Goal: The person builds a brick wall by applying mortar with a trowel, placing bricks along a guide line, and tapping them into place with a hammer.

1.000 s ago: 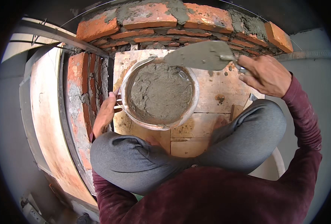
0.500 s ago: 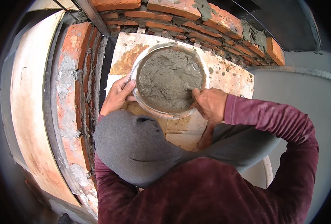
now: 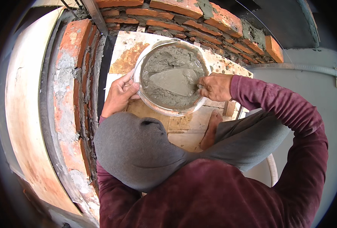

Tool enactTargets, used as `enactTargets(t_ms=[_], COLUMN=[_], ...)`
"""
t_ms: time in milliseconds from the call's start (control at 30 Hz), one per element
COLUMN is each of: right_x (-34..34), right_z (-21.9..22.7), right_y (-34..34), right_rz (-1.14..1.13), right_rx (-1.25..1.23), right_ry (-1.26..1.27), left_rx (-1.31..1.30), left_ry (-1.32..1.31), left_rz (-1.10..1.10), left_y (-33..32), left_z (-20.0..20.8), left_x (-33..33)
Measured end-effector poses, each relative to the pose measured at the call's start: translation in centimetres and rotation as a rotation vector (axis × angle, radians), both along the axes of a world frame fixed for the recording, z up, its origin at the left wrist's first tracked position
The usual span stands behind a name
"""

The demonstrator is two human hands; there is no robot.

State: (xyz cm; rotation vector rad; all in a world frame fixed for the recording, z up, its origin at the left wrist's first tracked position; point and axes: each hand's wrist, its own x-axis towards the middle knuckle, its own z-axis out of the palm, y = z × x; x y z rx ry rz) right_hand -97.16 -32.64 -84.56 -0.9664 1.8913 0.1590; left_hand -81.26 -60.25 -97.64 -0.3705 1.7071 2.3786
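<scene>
A round white bucket (image 3: 175, 113) of wet grey mortar (image 3: 167, 57) stands in front of me, its wire handle resting along the left rim. My left hand (image 3: 119, 94) grips the bucket's left side, thumb against the outer wall. At the right rim, my right hand (image 3: 216, 87) is closed round the handle of a trowel; the fingers hide most of that handle. The mortar-coated trowel blade (image 3: 174, 81) lies nearly flat on the mortar, pointing left.
Under the bucket is a stained board (image 3: 128, 53). A brick wall (image 3: 159, 22) with rough mortar joints runs behind it, and a brick pier (image 3: 67, 76) rises at left. My bare foot (image 3: 213, 127) and bent grey-trousered knee (image 3: 130, 148) are close to the bucket.
The trowel blade, earlier mostly sunk in the mortar, now shows broad and flat on top. My right hand has risen slightly and turned. My left hand stays on the bucket.
</scene>
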Motion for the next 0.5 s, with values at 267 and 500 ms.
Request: enactTargets(t_ms=[267, 500], right_x=[0.6, 2.0], right_z=[7.2, 0.6], right_y=[2.6, 0.4], right_rz=[0.056, -0.052], right_rx=[0.048, -0.122], right_ry=[0.239, -0.003], left_rx=[-0.007, -0.014], left_ry=[0.0, -0.008], left_rz=[0.009, -0.018], left_y=[0.2, 0.3], left_z=[-0.9, -0.8], left_x=[0.9, 0.6])
